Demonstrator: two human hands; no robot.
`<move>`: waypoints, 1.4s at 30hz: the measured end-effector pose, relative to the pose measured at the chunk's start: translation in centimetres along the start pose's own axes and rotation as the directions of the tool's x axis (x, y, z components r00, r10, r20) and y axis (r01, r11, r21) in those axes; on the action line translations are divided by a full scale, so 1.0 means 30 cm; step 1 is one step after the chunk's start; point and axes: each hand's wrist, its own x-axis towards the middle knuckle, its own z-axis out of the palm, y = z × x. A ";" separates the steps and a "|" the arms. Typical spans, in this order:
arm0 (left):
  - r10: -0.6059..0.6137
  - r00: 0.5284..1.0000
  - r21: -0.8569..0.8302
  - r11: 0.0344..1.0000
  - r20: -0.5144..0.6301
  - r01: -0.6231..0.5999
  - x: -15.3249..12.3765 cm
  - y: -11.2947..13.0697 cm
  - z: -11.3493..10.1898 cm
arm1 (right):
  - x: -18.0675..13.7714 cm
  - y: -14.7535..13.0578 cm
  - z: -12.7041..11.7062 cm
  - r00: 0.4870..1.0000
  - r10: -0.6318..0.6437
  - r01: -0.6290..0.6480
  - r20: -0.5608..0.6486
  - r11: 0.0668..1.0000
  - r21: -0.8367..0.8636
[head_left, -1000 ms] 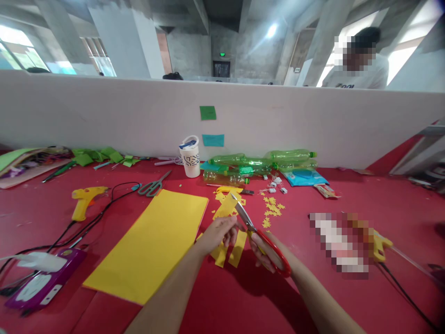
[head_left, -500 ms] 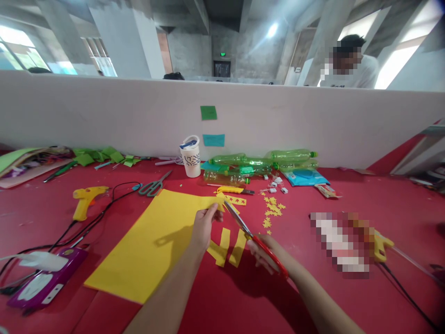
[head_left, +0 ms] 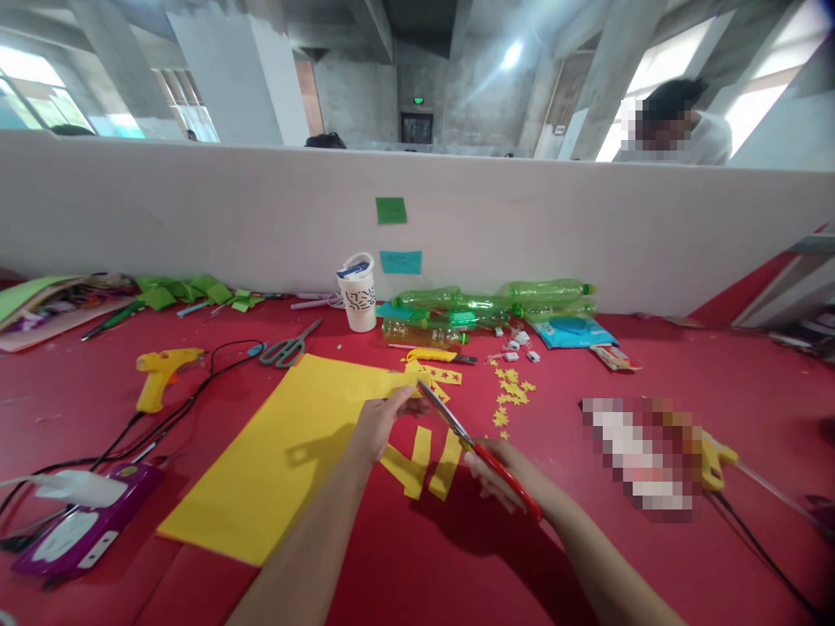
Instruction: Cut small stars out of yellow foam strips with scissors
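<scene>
My left hand (head_left: 384, 419) pinches a small yellow paper strip (head_left: 405, 380) between thumb and fingers. My right hand (head_left: 504, 474) is closed around red-handled scissors (head_left: 450, 417), whose blades point up and left. The blade tips meet the strip's right end, just beyond my left fingertips; whether they cut into it I cannot tell. Beneath my left forearm lies a large yellow sheet (head_left: 261, 452). Several cut yellow strips (head_left: 445, 468) rest between my hands. Past the scissors' tips is a yellow strip with star-shaped holes (head_left: 447, 376), and small yellow stars (head_left: 512, 389) lie scattered to its right.
Behind are a yellow cutter knife (head_left: 434, 356), a white cup (head_left: 358, 296), green plastic bottles (head_left: 483, 306) and grey-handled scissors (head_left: 285, 351). A yellow glue gun (head_left: 156, 378) and purple power strip (head_left: 91, 522) stand left; another glue gun (head_left: 714, 461) lies right. A white partition (head_left: 522, 226) bounds the table.
My left hand has drawn slightly left with the yellow strip. The scissors' tips have shifted a little left too. Beyond the partition, a person has moved right and lower.
</scene>
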 end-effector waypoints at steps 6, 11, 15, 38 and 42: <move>-0.024 0.999 0.029 0.999 -0.025 0.025 -0.003 -0.002 -0.014 | 0.005 0.009 0.000 1.000 0.031 -0.031 -0.006 1.000 -0.004; 0.002 1.000 0.000 1.000 -0.031 -0.002 0.000 0.006 -0.020 | 0.015 0.018 0.005 0.999 0.048 -0.048 0.019 0.999 0.001; 0.007 1.000 -0.047 0.999 -0.022 -0.008 0.003 0.008 -0.026 | 0.008 0.009 0.008 0.999 0.029 -0.029 0.013 1.000 0.005; 0.144 0.990 -0.020 0.989 -0.002 -0.144 0.014 0.026 -0.012 | -0.009 -0.001 -0.007 0.998 0.055 -0.054 0.015 0.997 -0.051; 0.132 0.991 -0.034 0.991 0.006 -0.131 0.016 0.026 -0.016 | -0.009 0.006 -0.007 0.999 0.047 -0.046 0.012 0.998 -0.043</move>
